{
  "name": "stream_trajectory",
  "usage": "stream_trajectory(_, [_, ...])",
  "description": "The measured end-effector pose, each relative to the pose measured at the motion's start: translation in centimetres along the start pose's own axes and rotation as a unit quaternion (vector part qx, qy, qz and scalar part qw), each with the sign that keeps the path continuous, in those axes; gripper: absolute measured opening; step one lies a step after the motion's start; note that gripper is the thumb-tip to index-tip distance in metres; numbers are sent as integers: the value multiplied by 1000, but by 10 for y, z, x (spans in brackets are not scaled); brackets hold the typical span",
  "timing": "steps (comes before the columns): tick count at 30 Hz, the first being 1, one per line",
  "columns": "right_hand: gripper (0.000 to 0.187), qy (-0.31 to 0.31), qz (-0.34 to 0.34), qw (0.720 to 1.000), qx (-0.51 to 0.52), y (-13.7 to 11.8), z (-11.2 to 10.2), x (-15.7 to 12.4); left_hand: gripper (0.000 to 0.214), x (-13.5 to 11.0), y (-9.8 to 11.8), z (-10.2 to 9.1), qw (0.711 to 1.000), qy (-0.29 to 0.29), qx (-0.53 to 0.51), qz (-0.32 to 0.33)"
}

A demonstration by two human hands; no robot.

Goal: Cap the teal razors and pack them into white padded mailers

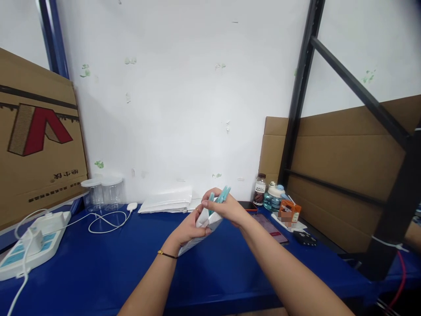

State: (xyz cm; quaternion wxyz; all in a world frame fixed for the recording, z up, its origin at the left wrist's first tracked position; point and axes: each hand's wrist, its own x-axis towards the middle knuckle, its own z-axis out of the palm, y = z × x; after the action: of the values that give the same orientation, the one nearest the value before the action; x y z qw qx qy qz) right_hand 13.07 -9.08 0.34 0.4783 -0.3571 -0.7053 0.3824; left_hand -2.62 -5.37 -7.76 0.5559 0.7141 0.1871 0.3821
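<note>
Just above the middle of the desk's front part, my left hand (190, 229) is closed around a folded white packet (214, 220), its thumb pressed on the near face. The packet looks like paper or thin plastic and tilts up to the right. At its upper end, my right hand (232, 210) grips a teal clothes peg (224, 194). Teal prongs stick up between the fingers; whether they belong to one peg or two, I cannot tell. The peg's jaws are hidden by the fingers and the packet.
On the blue desk (131, 263), a white power strip (49, 254) and cable lie left, near lidded clear jars (112, 195). White sheets (166, 202) lie against the wall. A brown bottle (259, 189), blue cup (272, 199), orange box (289, 213) and black object (305, 238) stand right.
</note>
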Motion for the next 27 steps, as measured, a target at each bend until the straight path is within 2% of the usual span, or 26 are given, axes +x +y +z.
stream_trajectory(3, [34,-27,-22,999,8,-5,-13,-1,82,-2,-3,-5,999,2,-40,4])
stream_trajectory(7, [52,-115,-47,992,18,-9,-33,-2,84,-4,-6,-12,996,-19,-86,7])
stream_trajectory(9, [52,-136,-42,990,6,-10,-36,-3,84,-4,-7,-14,995,-30,-99,13])
stream_trajectory(12, [38,-130,-14,991,-13,-15,-31,-1,83,-2,-8,-13,994,-24,-109,11])
stream_trajectory(17, [38,-122,18,991,-48,-29,-24,10,81,2,-5,-11,992,-16,-124,-1])
stream_trajectory(19, [38,-122,-2,992,-45,-34,-26,14,79,3,-4,-12,991,-13,-132,-1])
stream_trajectory(23, [35,-160,-69,982,-75,-37,-29,16,67,1,-3,-17,990,-35,-140,-1])
stream_trajectory(27, [23,-112,-91,985,-93,-36,-27,18,62,-2,1,-17,989,-63,-132,-1])
